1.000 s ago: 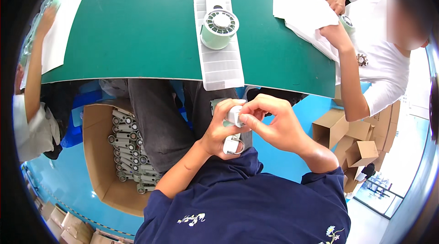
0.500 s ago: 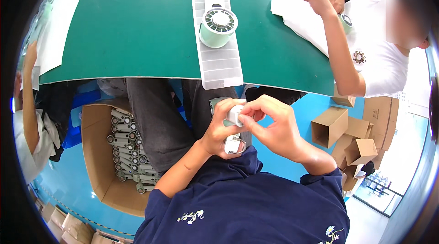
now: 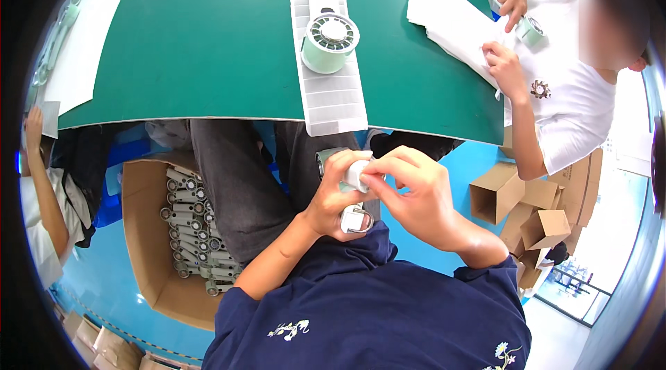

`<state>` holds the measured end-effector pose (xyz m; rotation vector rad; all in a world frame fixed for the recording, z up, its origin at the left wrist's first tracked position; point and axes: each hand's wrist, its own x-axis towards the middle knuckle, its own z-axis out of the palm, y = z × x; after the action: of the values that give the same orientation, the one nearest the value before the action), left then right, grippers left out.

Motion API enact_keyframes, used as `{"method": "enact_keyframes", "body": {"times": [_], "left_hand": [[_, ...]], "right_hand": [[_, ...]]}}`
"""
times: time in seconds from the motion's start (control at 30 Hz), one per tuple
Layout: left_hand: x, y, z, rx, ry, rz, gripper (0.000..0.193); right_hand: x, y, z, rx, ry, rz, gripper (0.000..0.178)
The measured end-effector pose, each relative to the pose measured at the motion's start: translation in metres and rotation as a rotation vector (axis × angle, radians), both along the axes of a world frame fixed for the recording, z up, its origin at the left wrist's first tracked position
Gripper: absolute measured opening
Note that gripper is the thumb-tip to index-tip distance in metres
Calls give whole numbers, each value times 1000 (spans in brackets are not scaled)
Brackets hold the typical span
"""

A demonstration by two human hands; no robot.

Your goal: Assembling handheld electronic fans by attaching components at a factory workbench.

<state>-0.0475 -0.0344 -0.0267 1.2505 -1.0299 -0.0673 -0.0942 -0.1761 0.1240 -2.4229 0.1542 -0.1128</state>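
Observation:
Over my lap, my left hand (image 3: 326, 193) is wrapped round a pale green and white handheld fan (image 3: 352, 220). The fan's round head sticks out beyond my fingers, and a loop hangs at its near end. My right hand (image 3: 420, 193) pinches at a small white piece (image 3: 356, 177) above the left thumb; whether it is a label or a part of the fan, I cannot tell. Ahead on the table, another handheld fan (image 3: 329, 42) stands head up on a long strip of white labels (image 3: 336, 103).
The green table (image 3: 208, 44) ends just beyond my knees. An open carton (image 3: 156, 259) of several fans stands at my left. Empty cardboard boxes (image 3: 496, 193) lie on the right. A co-worker (image 3: 565, 92) handles a fan across the right corner; another person's arm (image 3: 45, 176) is far left.
My hands stay almost in place, the right fingers shifting slightly at the white piece. The right co-worker's raised hand has come down toward the paper; the left person's arm has dropped back.

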Motion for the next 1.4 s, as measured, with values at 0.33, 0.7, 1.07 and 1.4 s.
{"method": "enact_keyframes", "body": {"times": [0.33, 0.7, 1.07, 1.4], "left_hand": [[0, -4, 1, 19, 20, 26, 49], [-10, -4, -1, 19, 33, 90, 48], [-21, -11, 4, 29, 107, 163, 50], [-2, -31, 11, 73, -48, 222, 43]], "right_hand": [[5, 3, 1, 96, 32, -111, 10], [-18, -13, -27, 35, -510, 280, 26], [-34, -7, -41, 377, -330, 63, 33], [-40, -7, -8, 604, 49, -23, 11]]}}
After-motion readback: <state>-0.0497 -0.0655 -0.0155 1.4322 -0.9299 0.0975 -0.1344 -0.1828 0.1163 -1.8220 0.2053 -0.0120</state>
